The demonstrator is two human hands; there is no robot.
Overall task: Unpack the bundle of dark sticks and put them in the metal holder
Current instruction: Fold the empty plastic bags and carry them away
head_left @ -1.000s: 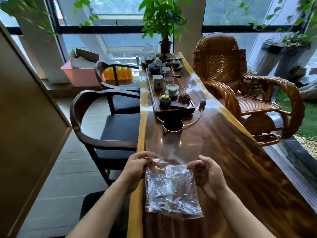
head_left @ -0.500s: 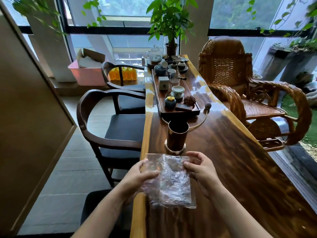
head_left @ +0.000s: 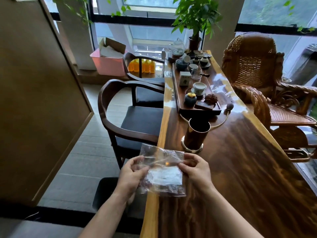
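wooden table (head_left: 240, 169) | clear bag (head_left: 164, 176) pinched between left hand (head_left: 132, 176) and right hand (head_left: 197, 172)

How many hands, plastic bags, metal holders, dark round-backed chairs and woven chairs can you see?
hands: 2, the left hand and the right hand
plastic bag: 1
metal holder: 1
dark round-backed chairs: 2, the near dark chair and the far dark chair
woven chair: 1
total: 7
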